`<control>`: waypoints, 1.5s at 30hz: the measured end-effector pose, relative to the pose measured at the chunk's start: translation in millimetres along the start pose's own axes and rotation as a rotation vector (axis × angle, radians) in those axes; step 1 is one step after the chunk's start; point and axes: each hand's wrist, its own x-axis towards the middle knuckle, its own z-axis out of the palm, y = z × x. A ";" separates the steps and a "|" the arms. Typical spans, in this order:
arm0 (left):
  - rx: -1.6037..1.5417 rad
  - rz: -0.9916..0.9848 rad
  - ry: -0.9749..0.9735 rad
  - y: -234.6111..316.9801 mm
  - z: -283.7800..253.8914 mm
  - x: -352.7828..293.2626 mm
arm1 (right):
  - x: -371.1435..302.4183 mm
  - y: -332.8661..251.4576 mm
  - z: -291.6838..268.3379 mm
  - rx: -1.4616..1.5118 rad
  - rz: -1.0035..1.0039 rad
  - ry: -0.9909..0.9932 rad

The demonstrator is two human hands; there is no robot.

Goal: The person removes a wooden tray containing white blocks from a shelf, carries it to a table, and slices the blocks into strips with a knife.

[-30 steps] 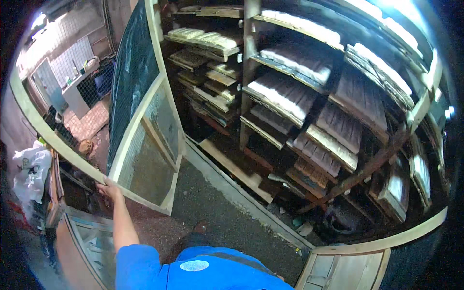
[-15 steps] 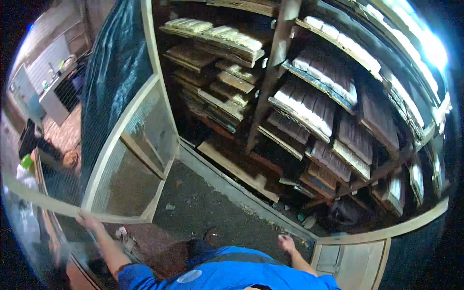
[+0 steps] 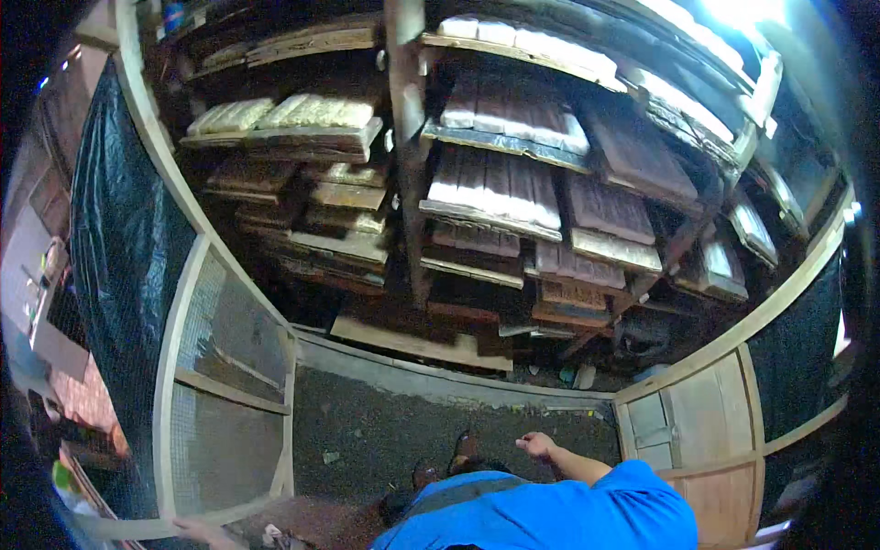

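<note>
At the lower left, my left hand (image 3: 203, 533) closes on the outer edge of a wooden-framed mesh door (image 3: 172, 403). That hand is somewhat blurred, and the lower picture edge cuts off part of its arm. The door has a diagonal-looking crosspiece and dark plastic sheeting (image 3: 124, 183) on its upper part. My right hand (image 3: 535, 445) hangs in front of me above the dark floor (image 3: 367, 431), fingers curled together. Whether something small is between those fingers I cannot make out. It touches neither the door nor the shelving.
Ahead stands a dark rack with a wooden post (image 3: 405, 137) and boards (image 3: 490, 225) bearing rows of pale blocks. A low concrete sill (image 3: 367, 371) runs along its foot. To the right is a wooden panel door (image 3: 701, 412). A bright lamp (image 3: 747, 11) shines at upper right.
My view has turned to the left relative to the door and levelled, with the rack shifting left in the picture. My left hand stays at the mesh door's edge; my right hand remains curled.
</note>
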 end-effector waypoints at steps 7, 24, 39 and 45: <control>0.165 -0.272 -0.535 -100.4 46.7 -67.4 | 18.8 -50.1 -13.3 0.324 -0.094 0.091; 0.657 -0.159 -1.603 -112.1 273.2 -525.6 | -43.3 -58.3 -480.6 1.948 -0.636 0.615; 0.871 0.279 -2.042 -165.8 258.0 -625.1 | -17.7 -71.0 -604.8 2.053 -0.916 0.577; 0.950 0.173 -2.161 -154.6 275.7 -637.5 | -3.8 -52.7 -608.4 1.996 -0.955 0.505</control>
